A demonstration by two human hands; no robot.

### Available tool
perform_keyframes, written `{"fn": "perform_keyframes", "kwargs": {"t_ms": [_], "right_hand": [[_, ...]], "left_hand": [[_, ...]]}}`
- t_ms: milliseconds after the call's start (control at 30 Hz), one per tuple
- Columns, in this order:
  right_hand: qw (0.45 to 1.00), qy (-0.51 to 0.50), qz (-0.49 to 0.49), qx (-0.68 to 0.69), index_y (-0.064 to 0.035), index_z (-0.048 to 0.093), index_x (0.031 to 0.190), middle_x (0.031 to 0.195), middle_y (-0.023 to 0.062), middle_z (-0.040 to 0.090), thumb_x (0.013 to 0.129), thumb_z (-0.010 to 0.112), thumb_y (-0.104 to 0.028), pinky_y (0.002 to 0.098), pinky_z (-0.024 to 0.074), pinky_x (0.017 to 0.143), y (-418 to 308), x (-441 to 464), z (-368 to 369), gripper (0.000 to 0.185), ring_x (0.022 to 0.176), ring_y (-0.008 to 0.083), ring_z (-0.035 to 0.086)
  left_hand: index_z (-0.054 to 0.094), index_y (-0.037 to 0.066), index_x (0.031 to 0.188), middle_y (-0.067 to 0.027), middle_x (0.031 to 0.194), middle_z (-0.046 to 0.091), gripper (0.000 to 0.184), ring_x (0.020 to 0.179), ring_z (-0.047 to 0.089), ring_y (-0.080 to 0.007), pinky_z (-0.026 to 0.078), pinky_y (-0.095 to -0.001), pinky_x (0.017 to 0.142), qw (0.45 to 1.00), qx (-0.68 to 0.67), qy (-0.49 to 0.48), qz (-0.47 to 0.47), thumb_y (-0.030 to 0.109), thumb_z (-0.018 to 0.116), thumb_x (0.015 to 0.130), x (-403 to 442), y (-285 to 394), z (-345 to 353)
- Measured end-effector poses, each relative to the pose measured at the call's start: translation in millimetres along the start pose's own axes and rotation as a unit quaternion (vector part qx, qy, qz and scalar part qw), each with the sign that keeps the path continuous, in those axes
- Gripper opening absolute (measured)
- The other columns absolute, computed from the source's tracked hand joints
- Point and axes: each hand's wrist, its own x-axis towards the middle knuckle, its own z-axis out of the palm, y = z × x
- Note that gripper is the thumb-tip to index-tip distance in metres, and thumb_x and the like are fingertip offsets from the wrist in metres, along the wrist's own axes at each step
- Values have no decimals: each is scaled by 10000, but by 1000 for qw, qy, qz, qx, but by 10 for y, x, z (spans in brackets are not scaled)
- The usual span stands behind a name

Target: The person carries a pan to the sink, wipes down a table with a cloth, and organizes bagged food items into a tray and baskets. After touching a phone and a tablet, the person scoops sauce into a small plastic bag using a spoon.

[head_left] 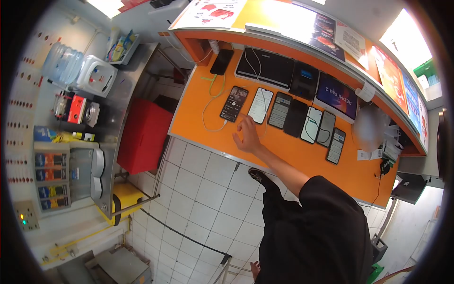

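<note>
My right hand (247, 135) is over the front part of the orange counter, fingers bent and apart, with nothing visible in it. Its fingertips are close to the lower ends of a phone showing a media player (234, 104) and a phone with a lit white screen (260, 105); I cannot tell whether they touch. A cable (213, 128) is plugged into the media-player phone. Low in the view, my left hand (255, 270) hangs beside my black clothing, partly hidden, its visible fingers loose and apart.
More phones (309, 124) lie in a row along the counter (293, 161), some crossed by cables. Behind them are a dark laptop-like device (267, 67) and a Redmi Pad 2 box (336, 94). A raised orange shelf overhangs the back. Left are a red box (144, 136) and a metal bench.
</note>
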Motion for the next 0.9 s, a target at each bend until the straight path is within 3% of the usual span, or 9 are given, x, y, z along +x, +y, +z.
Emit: {"fn": "perform_keyframes", "kwargs": {"t_ms": [133,267,367,400,467,567,733,900], "right_hand": [[998,-47,-2,-36,-30,457,881,943,171,478,808,674,-127,586,273,1117,354,408,114,249,1240,462,420],[996,-76,31,-39,-44,443,889,972,198,487,823,668,-125,588,262,1108,465,533,195,248,1305,459,409],[996,-80,34,-35,-47,442,886,929,173,477,815,673,-125,593,260,1112,459,538,225,255,1301,452,417],[996,-81,33,-27,-46,443,887,920,166,475,811,675,-125,594,260,1112,450,530,237,257,1300,449,418],[996,-85,31,-18,-46,444,887,910,158,474,805,678,-127,598,262,1110,420,525,249,260,1297,441,424],[995,-98,21,1,-46,448,888,913,158,480,798,680,-131,599,268,1106,301,524,276,263,1289,429,435],[984,-144,-65,78,-49,473,902,971,174,501,795,680,-136,534,340,1067,-77,383,325,248,1215,397,485],[933,-273,-114,206,-59,516,968,1061,192,505,773,710,-121,438,434,850,-609,-144,533,281,1025,362,524]], "left_hand": [[414,80,1399,-177,1340,545,751,1095,588,-338,456,-560,886,995,-35,59,66,687,295,973,52,1002,-39],[424,76,1375,-168,1340,547,735,1115,576,-333,443,-557,894,988,-13,84,127,680,302,973,-68,1889,146],[346,45,1457,-222,1451,443,752,1241,509,-396,389,-594,1006,992,19,64,106,640,296,1001,-133,2194,365],[350,43,1454,-221,1441,455,753,1233,517,-393,403,-591,989,993,40,58,98,641,293,1001,-145,2251,415],[358,38,1446,-219,1419,477,755,1215,534,-388,430,-586,956,992,80,48,80,643,289,1000,-161,2254,504],[444,50,1363,-198,1293,572,714,1055,625,-350,492,-534,811,993,71,56,72,645,312,991,-128,2156,543],[434,39,1382,-204,1301,573,720,1045,633,-351,508,-513,793,994,60,60,62,633,294,1000,-129,1944,492],[468,52,1345,-181,1261,611,684,1013,645,-317,503,-494,799,992,-12,63,105,618,296,1002,-93,1488,419]]}}
